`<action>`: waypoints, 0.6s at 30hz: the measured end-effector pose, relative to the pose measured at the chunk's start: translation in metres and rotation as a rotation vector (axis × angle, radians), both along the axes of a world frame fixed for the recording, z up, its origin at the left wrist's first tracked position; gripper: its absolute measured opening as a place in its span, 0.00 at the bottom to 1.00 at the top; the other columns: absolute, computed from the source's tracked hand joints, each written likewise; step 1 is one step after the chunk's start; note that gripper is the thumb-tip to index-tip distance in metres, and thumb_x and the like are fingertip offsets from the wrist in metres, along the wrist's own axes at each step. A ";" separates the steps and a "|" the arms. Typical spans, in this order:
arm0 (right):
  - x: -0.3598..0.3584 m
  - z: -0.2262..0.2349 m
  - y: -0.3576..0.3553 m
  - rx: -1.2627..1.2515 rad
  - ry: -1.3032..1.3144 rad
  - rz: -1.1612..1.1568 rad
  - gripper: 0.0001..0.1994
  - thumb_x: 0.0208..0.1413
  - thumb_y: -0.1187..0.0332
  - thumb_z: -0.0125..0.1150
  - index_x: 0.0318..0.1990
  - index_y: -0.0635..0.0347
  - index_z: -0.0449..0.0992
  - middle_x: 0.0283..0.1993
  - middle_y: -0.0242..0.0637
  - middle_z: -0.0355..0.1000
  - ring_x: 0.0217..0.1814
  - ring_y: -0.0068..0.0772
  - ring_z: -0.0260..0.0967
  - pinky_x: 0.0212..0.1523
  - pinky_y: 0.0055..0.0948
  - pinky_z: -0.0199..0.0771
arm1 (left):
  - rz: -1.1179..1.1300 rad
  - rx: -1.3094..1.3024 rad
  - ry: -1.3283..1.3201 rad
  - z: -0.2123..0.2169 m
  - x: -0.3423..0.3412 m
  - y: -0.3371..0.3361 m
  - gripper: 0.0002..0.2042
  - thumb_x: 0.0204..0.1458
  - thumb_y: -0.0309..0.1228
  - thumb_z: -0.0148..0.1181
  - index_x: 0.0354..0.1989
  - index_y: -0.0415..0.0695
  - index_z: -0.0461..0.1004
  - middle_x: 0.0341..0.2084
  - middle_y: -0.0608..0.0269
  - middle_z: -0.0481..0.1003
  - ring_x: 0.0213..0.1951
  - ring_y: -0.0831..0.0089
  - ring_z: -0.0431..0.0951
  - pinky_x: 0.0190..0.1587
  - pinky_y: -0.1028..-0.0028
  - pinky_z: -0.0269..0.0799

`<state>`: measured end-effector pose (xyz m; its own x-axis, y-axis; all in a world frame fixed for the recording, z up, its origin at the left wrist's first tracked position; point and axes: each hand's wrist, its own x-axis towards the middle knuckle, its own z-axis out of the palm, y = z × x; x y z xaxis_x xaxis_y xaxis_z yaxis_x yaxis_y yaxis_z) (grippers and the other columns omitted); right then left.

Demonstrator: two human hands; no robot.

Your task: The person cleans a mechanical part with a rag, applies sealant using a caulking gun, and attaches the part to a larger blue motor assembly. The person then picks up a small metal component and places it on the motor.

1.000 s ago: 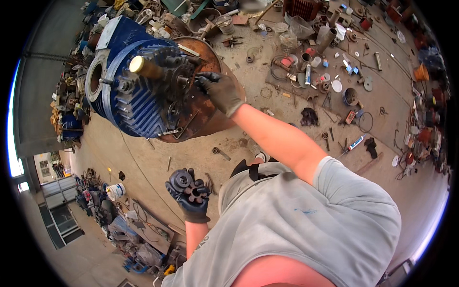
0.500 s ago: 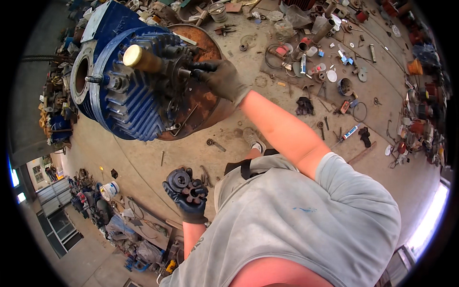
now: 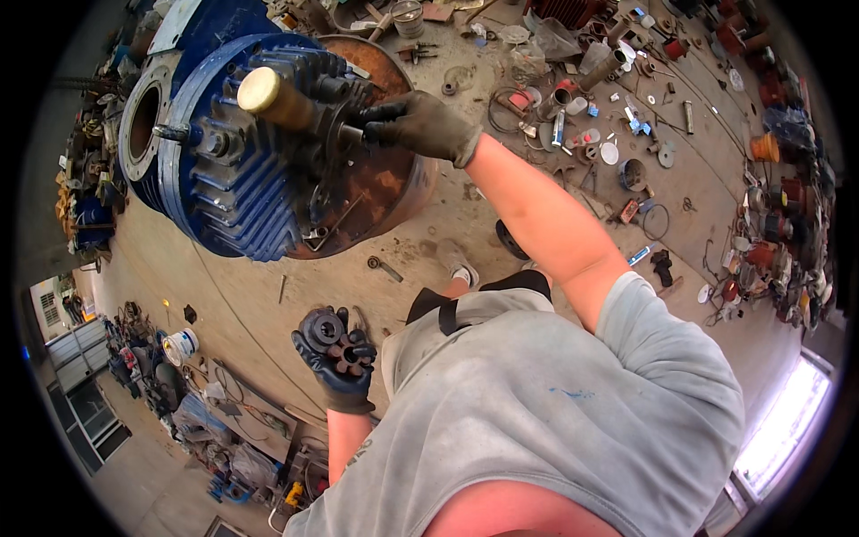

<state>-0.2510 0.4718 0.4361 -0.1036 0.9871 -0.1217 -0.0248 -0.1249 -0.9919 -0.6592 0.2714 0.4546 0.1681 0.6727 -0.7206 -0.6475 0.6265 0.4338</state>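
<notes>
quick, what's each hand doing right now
Left hand: closed around dark toothed gear parts.
Right hand: fingers pinching a part beside the shaft of the blue motor.

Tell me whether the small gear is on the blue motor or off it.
Off. The small gear lies in the gloved left hand, away from the blue motor, while the right hand touches the motor's shaft end.

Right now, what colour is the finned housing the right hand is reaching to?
Blue, seen in the head view: the finned housing, with the right hand at its shaft end.

Scattered metal parts (image 3: pixel 617 152), white bucket (image 3: pixel 182 345)
</notes>
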 end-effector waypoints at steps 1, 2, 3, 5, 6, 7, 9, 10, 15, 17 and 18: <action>-0.003 0.001 0.000 -0.012 0.018 -0.012 0.18 0.69 0.68 0.70 0.64 0.60 0.84 0.51 0.34 0.88 0.48 0.18 0.82 0.53 0.24 0.84 | 0.011 -0.007 -0.005 0.002 0.002 0.002 0.38 0.65 0.74 0.50 0.67 0.55 0.76 0.59 0.58 0.81 0.38 0.63 0.81 0.31 0.71 0.76; -0.004 0.002 -0.002 -0.013 0.018 -0.016 0.18 0.69 0.68 0.70 0.64 0.60 0.84 0.50 0.33 0.88 0.47 0.18 0.81 0.52 0.24 0.84 | 0.020 -0.013 -0.011 0.004 0.005 0.004 0.38 0.65 0.74 0.51 0.67 0.55 0.76 0.59 0.58 0.81 0.38 0.63 0.81 0.30 0.71 0.76; -0.005 0.004 -0.004 -0.013 0.017 -0.020 0.18 0.69 0.69 0.69 0.63 0.60 0.85 0.50 0.33 0.87 0.46 0.18 0.81 0.51 0.24 0.83 | 0.032 -0.011 -0.020 0.007 0.007 0.004 0.37 0.67 0.71 0.51 0.65 0.49 0.77 0.55 0.58 0.82 0.38 0.65 0.78 0.34 0.69 0.76; -0.003 0.007 -0.004 -0.025 0.016 -0.015 0.17 0.69 0.69 0.69 0.63 0.60 0.85 0.49 0.32 0.87 0.46 0.18 0.80 0.50 0.24 0.83 | 0.012 0.009 0.018 0.009 0.010 0.007 0.38 0.67 0.71 0.51 0.66 0.49 0.76 0.55 0.58 0.82 0.38 0.65 0.78 0.34 0.69 0.77; -0.001 0.005 -0.004 -0.041 0.015 -0.002 0.17 0.69 0.69 0.69 0.63 0.60 0.85 0.48 0.31 0.87 0.45 0.17 0.80 0.50 0.25 0.82 | 0.006 0.017 0.022 0.011 0.011 0.008 0.38 0.67 0.71 0.51 0.66 0.49 0.76 0.55 0.58 0.82 0.38 0.65 0.78 0.34 0.69 0.77; 0.001 0.004 -0.004 -0.055 0.013 0.011 0.17 0.69 0.68 0.69 0.63 0.59 0.85 0.48 0.31 0.87 0.45 0.17 0.80 0.49 0.25 0.82 | -0.001 0.026 0.025 0.012 0.014 0.010 0.38 0.67 0.71 0.51 0.66 0.50 0.76 0.55 0.58 0.82 0.39 0.64 0.79 0.34 0.69 0.77; 0.005 0.004 -0.005 -0.061 0.076 0.018 0.18 0.68 0.68 0.69 0.63 0.59 0.85 0.48 0.32 0.87 0.46 0.18 0.80 0.50 0.26 0.82 | -0.007 0.039 0.001 0.016 0.018 0.012 0.38 0.66 0.71 0.52 0.67 0.50 0.76 0.55 0.58 0.82 0.39 0.64 0.79 0.34 0.69 0.77; 0.006 0.003 -0.005 -0.067 0.109 0.024 0.18 0.68 0.68 0.70 0.63 0.59 0.85 0.48 0.32 0.87 0.46 0.19 0.80 0.50 0.26 0.82 | -0.003 0.038 -0.011 0.016 0.018 0.011 0.38 0.66 0.71 0.52 0.67 0.50 0.76 0.55 0.59 0.82 0.39 0.64 0.79 0.34 0.69 0.77; 0.001 0.001 -0.006 0.017 0.008 -0.091 0.17 0.65 0.68 0.73 0.59 0.58 0.87 0.47 0.33 0.87 0.46 0.21 0.81 0.52 0.26 0.82 | 0.028 0.010 -0.028 0.011 0.012 0.003 0.39 0.65 0.71 0.53 0.68 0.50 0.76 0.55 0.62 0.83 0.39 0.65 0.80 0.34 0.70 0.78; -0.005 0.001 -0.007 0.020 -0.010 -0.113 0.15 0.64 0.68 0.73 0.57 0.59 0.88 0.47 0.34 0.87 0.47 0.22 0.82 0.52 0.27 0.82 | 0.023 -0.003 -0.052 0.003 0.004 -0.004 0.39 0.65 0.72 0.54 0.68 0.49 0.76 0.55 0.63 0.83 0.38 0.66 0.80 0.34 0.70 0.78; -0.007 0.002 -0.008 0.018 -0.035 -0.130 0.15 0.64 0.68 0.74 0.56 0.59 0.88 0.47 0.34 0.87 0.47 0.22 0.82 0.53 0.27 0.82 | 0.028 -0.006 -0.062 0.000 0.001 -0.007 0.39 0.65 0.72 0.54 0.68 0.49 0.76 0.55 0.64 0.83 0.38 0.67 0.80 0.34 0.70 0.78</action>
<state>-0.2582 0.4635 0.4376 0.0293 0.9941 -0.1048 -0.0053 -0.1047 -0.9945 -0.6585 0.2641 0.4542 0.1934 0.6735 -0.7135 -0.6904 0.6101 0.3887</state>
